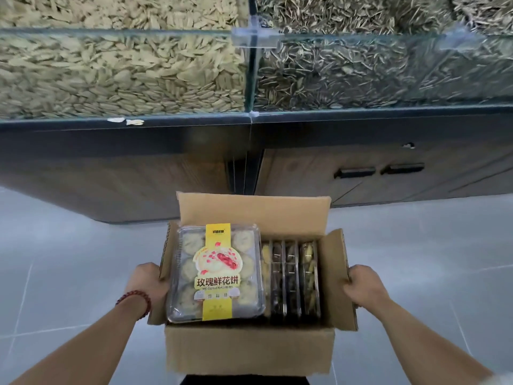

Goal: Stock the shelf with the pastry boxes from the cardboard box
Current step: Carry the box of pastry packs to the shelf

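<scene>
- Cardboard box sits between both hands, top flaps open, above grey floor tiles.
- Left hand grips the box's left flap; a red bead bracelet circles its wrist.
- Right hand grips the right flap, fingers curled over its edge.
- One pastry box lies flat inside, nearer the left hand, yellow label up.
- More pastry boxes stand on edge nearer the right hand.
- Glass seed bins sit beyond both hands, above a dark counter.

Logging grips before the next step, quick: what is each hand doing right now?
Left hand: closed on the left side flap of the cardboard box.
Right hand: closed on the box's right side flap.
</scene>
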Demonstrator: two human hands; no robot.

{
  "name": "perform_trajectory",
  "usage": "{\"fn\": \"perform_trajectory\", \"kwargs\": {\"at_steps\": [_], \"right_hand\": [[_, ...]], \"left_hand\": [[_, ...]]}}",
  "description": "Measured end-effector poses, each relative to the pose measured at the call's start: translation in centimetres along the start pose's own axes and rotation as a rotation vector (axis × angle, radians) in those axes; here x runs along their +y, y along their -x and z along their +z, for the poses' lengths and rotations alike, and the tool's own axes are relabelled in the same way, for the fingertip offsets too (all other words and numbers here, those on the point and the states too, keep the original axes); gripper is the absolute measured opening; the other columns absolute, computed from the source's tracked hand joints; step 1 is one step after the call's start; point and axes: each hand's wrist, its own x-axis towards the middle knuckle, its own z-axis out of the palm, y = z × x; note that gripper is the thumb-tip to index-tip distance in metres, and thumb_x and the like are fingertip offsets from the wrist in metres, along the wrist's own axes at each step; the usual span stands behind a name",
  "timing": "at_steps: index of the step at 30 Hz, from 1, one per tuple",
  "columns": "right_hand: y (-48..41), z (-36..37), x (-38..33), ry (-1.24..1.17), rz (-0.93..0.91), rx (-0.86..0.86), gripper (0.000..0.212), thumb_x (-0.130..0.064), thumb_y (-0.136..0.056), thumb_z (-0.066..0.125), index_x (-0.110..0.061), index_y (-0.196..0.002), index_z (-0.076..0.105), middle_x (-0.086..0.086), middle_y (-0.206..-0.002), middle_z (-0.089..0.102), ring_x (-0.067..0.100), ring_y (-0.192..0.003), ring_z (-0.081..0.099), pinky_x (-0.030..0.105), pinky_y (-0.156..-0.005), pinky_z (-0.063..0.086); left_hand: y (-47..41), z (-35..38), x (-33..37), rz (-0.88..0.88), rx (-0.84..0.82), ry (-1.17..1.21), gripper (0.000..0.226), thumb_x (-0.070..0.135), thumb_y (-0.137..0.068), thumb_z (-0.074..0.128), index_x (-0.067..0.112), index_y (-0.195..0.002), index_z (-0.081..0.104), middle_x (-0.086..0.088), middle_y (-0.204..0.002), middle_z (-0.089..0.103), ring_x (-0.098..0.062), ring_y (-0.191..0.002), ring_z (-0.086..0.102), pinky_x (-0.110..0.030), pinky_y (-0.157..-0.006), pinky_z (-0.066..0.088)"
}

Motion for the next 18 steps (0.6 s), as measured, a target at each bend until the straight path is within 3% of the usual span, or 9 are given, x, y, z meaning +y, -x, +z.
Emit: {"fn": "perform_trajectory", "kwargs": {"at_steps": [4, 8, 12, 18], "right_hand": [[-4.1, -1.5, 2.7, 0.067, -0.033, -0.015, 0.026, -0.009, -0.075, 0.049, -0.01, -0.049, 0.05, 0.002, -0.05, 0.056, 0.016, -0.043, 0.059, 0.021, -0.042, 0.046], [-7.9, -3.4, 5.2, 0.111, -0.05, 0.007, 0.023, -0.012, -0.076, 0.05, -0.008, -0.054, 0.055, 0.01, -0.06, 0.064, 0.021, -0.054, 0.065, 0.028, -0.052, 0.054], [-11.7, -3.6, 8.3, 0.135, -0.049, 0.032, 0.021, -0.012, -0.075, 0.05, -0.008, -0.054, 0.053, 0.012, -0.063, 0.066, 0.028, -0.063, 0.067, 0.032, -0.058, 0.055], [-17.5, -3.7, 12.0, 0.136, -0.037, 0.068, 0.022, -0.013, -0.078, 0.05, -0.007, -0.058, 0.057, 0.008, -0.06, 0.066, 0.021, -0.053, 0.064, 0.027, -0.05, 0.052]], "left_hand": [[-0.2, 2.8, 3.3, -0.044, 0.008, 0.046, 0.032, 0.02, -0.079, 0.059, 0.006, -0.051, 0.052, -0.011, -0.055, 0.055, -0.031, -0.06, 0.055, -0.026, -0.052, 0.042], [-0.7, 5.7, 6.6, -0.051, 0.008, 0.026, 0.025, 0.019, -0.082, 0.058, 0.004, -0.062, 0.057, -0.02, -0.078, 0.067, -0.036, -0.078, 0.062, -0.03, -0.063, 0.049], [-2.2, 9.4, 10.1, -0.033, 0.009, 0.02, 0.026, 0.021, -0.084, 0.057, -0.001, -0.073, 0.065, -0.02, -0.082, 0.068, -0.036, -0.081, 0.062, -0.033, -0.069, 0.053], [-5.2, 13.5, 14.6, -0.004, 0.011, 0.016, 0.028, 0.022, -0.083, 0.058, 0.008, -0.059, 0.052, -0.016, -0.075, 0.063, -0.033, -0.076, 0.058, -0.028, -0.064, 0.046]]}}
